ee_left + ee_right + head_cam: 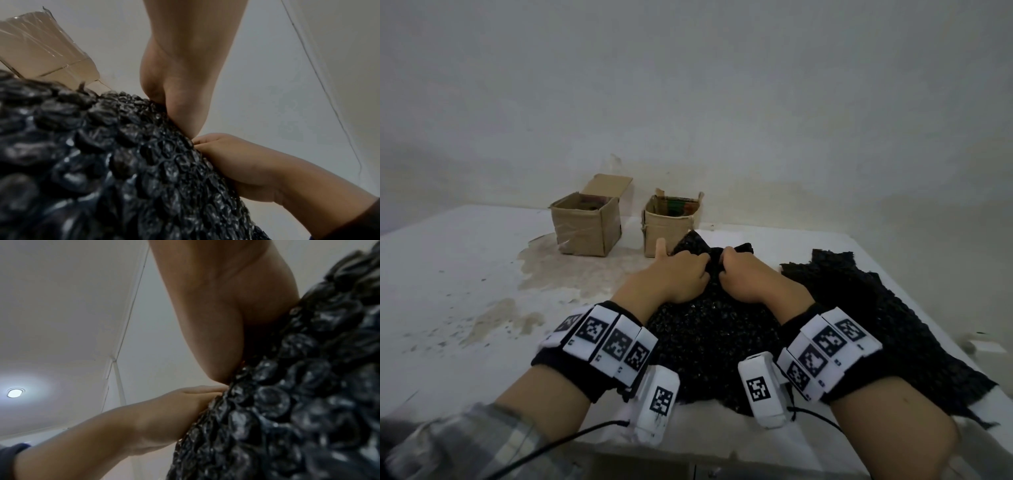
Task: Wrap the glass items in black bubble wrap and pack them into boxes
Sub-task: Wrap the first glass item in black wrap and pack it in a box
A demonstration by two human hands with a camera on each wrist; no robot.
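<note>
A mound of black bubble wrap [709, 329] [123, 162] [298, 394] rises from the white table [448, 274] in front of me, covering whatever is inside; no glass shows. My left hand [674, 274] and right hand [743, 274] both grip the gathered wrap at the top of the mound, fingers curled into it, knuckles almost touching. The left index finger [661, 248] sticks up. In the left wrist view the right hand [236, 162] pinches the wrap from the side. In the right wrist view the left hand [185, 402] does the same.
Two open cardboard boxes stand at the back near the wall: one [587, 222] to the left, one [671, 222] just beyond my hands, both with something colourful inside. A second sheet of black bubble wrap [876, 325] lies flat to the right. Brown stains [544, 263] mark the table.
</note>
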